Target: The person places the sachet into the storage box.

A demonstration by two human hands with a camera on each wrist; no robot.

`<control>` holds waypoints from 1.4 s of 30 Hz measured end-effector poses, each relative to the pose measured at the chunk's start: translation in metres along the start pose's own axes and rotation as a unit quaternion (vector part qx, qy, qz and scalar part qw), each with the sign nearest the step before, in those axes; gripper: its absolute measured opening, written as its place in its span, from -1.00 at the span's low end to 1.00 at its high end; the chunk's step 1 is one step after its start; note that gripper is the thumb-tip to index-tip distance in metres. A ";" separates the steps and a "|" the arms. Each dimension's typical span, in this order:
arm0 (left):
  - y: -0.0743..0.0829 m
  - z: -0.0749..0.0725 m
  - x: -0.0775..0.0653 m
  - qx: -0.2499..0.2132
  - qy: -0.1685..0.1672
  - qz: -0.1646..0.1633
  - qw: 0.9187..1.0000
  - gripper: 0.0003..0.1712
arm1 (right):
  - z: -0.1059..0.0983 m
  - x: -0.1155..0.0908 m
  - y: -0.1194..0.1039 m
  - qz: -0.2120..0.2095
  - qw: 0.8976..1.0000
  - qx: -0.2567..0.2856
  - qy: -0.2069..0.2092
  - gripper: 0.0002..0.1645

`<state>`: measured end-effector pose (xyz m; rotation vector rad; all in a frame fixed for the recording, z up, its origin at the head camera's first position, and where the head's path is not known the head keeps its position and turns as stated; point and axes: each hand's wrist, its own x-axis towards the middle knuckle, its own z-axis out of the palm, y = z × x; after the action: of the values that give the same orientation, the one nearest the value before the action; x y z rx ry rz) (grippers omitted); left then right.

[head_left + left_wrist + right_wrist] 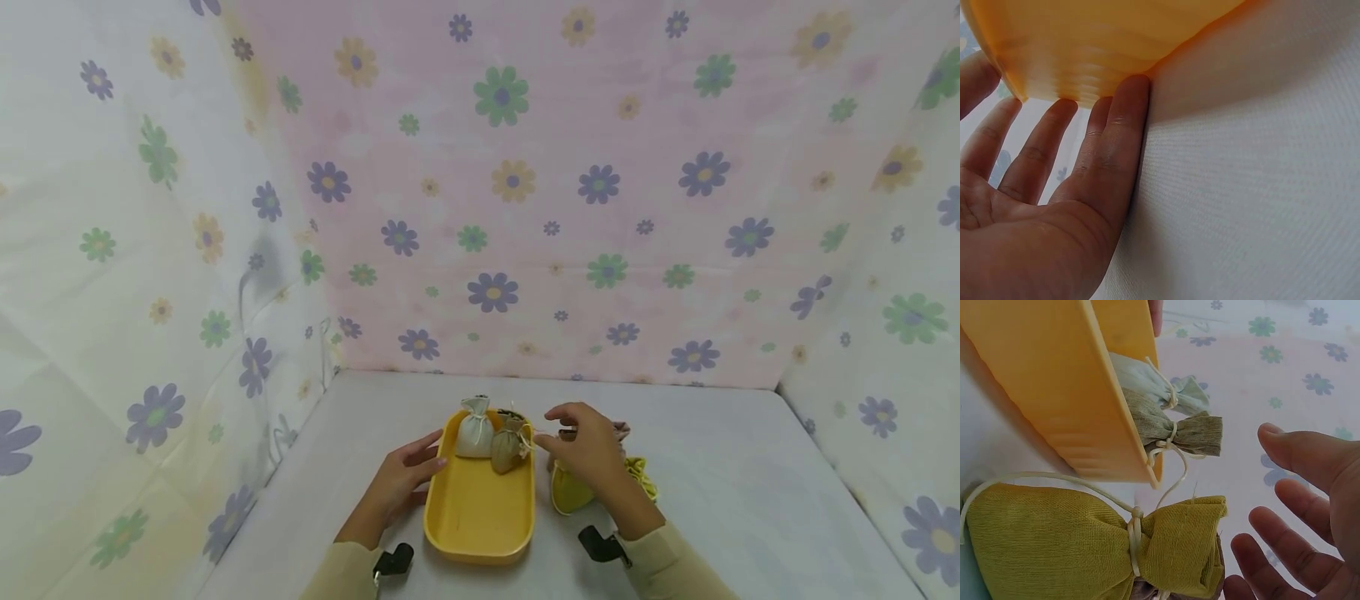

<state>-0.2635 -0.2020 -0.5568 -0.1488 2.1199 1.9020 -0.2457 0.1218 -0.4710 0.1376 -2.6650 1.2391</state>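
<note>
1. Tray [480, 510]: looked like smooth plastic, slight sheen, side ribbed.
2. Yellow-green pouch [1054, 540]: matt cloth, coarse visible weave.
3. Brown pouch [507, 451]: matt, rough, linen-like cloth.
4. White pouch [475, 436]: matt cloth, looked finer.
5. Cord [1135, 547]: smooth, faint sheen.
6. Desk [1260, 169]: matt, fine-textured surface.
7. Floral sheet [652, 308]: creased; cloth or plastic, couldn't tell.
8. Sleeves [667, 560]: matt cloth.

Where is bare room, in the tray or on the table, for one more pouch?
Free: the near part of the yellow tray, before the white pouch and brown pouch; the white table between the yellow gathered cloth and the right flowered curtain. Crowded: the tray's far end; around the right hand and mustard pouch.
</note>
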 end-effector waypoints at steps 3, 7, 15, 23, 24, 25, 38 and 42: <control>0.000 0.000 -0.001 0.007 0.004 -0.002 1.000 -0.24 | -0.004 -0.005 0.002 -0.002 1.000 0.024 0.010 -0.58; 0.000 0.001 -0.003 0.012 0.010 -0.006 1.000 -0.24 | -0.006 -0.011 0.008 -0.003 0.999 0.037 0.030 -0.59; 0.000 0.000 -0.001 0.004 0.007 -0.001 1.000 -0.24 | -0.005 -0.022 0.017 0.012 0.996 0.031 0.082 -0.59; -0.001 0.000 -0.001 -0.005 0.004 0.000 1.000 -0.25 | 0.000 -0.034 0.021 0.039 0.996 -0.010 0.076 -0.29; -0.001 0.000 -0.001 -0.004 0.004 -0.001 1.000 -0.25 | 0.001 -0.035 0.022 0.043 0.996 -0.010 0.073 -0.25; -0.001 0.000 -0.001 -0.006 0.004 -0.001 1.000 -0.25 | 0.002 -0.036 0.023 0.047 0.996 -0.008 0.070 -0.22; -0.001 0.002 -0.004 -0.006 0.007 0.001 1.000 -0.25 | 0.017 -0.041 0.033 0.086 0.994 -0.011 0.060 -0.13; -0.001 0.002 -0.004 -0.002 0.011 -0.001 1.000 -0.25 | 0.021 -0.041 0.036 0.088 0.994 -0.015 0.060 -0.17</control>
<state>-0.2587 -0.2004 -0.5570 -0.1728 2.1300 1.9126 -0.2144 0.1288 -0.5198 -0.1759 -2.6356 1.2129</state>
